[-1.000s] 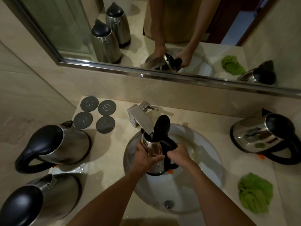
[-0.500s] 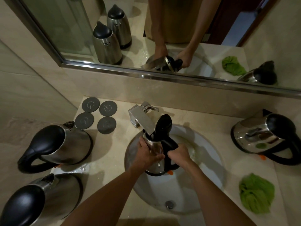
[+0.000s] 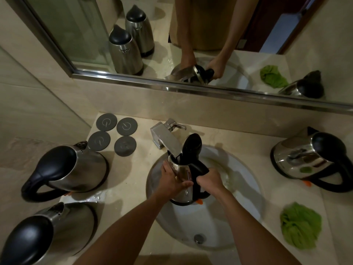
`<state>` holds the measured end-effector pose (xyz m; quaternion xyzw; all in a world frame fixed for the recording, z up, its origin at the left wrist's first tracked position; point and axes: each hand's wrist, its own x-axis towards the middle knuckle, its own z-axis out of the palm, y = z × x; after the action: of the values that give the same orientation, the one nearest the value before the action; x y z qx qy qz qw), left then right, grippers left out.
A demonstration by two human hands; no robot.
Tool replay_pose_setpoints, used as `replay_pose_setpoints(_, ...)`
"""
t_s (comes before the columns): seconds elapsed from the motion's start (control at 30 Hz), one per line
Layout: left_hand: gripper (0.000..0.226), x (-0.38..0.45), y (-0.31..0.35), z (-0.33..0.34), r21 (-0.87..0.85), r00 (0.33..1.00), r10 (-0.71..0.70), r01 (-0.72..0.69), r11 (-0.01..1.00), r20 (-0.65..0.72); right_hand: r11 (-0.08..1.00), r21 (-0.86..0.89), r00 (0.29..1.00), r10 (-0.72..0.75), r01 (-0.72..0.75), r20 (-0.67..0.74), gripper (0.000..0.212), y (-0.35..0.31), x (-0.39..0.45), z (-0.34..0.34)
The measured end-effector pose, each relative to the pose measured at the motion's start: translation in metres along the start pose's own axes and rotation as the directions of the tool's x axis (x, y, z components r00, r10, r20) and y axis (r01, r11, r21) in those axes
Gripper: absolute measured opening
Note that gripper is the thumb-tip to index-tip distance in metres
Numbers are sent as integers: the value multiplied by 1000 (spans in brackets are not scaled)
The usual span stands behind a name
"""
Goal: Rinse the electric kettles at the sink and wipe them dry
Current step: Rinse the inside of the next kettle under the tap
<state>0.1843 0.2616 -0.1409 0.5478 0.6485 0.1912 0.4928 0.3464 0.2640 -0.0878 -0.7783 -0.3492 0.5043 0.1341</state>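
A steel kettle [image 3: 183,190] with a black handle and raised black lid [image 3: 192,147] stands over the white sink [image 3: 244,190], its mouth under the chrome faucet spout [image 3: 166,140]. My left hand [image 3: 171,181] wraps the kettle's steel body. My right hand [image 3: 209,179] grips its black handle. Two more steel kettles [image 3: 76,170] [image 3: 51,234] sit on the counter to the left. A further kettle [image 3: 305,159] stands at the right. A green cloth [image 3: 300,224] lies crumpled on the counter at the right front.
Several round grey kettle bases [image 3: 116,133] lie on the counter left of the faucet. A mirror [image 3: 191,35] runs along the back wall above a metal ledge. The sink drain [image 3: 199,238] is near the front. Water glistens on the counter by the left kettles.
Both hands and the kettle stay under the faucet. The view has shifted slightly; my left hand's fingers have spread a little further across the kettle's body.
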Motion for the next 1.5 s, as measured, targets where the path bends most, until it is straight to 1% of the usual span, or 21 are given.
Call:
replay_pose_setpoints(0.1,127,-4,-3,0,-9,1000,-3,3,1000,-11,1000,-12,1000,6,-5,5,15,2,0,1)
replay_pose_setpoints(0.23,138,-5,-5,2,29,1000,-30,30,999,0,1000,-1,1000,12,-12,6,19,6,0,3)
replay_pose_setpoints(0.4,137,-2,-6,1,31,999,-28,28,999,20,1000,3,1000,13,-13,6,19,7,0,5)
replay_pose_setpoints(0.6,135,-7,-5,2,42,999,-23,24,999,-24,1000,-4,1000,5,-5,13,21,9,3,4)
replay_pose_setpoints(0.7,140,-5,-7,3,63,999,-35,37,997,-22,1000,-4,1000,10,-10,6,22,9,4,4)
replay_pose_setpoints(0.93,130,-3,-10,6,15,1000,-21,21,1000,-16,1000,-3,1000,3,-3,13,17,11,7,3)
replay_pose_setpoints(1.17,121,-6,-8,4,-10,1000,3,-3,1000,-8,1000,2,1000,13,-13,4,22,11,6,3)
replay_pose_setpoints(1.27,119,-6,-10,3,-6,1000,1,-1,1000,-5,1000,-5,1000,11,-11,2,29,10,6,3)
replay_pose_setpoints(1.5,122,-4,-21,2,-93,999,-48,48,995,2,999,-35,1000,-26,26,0,18,9,5,3)
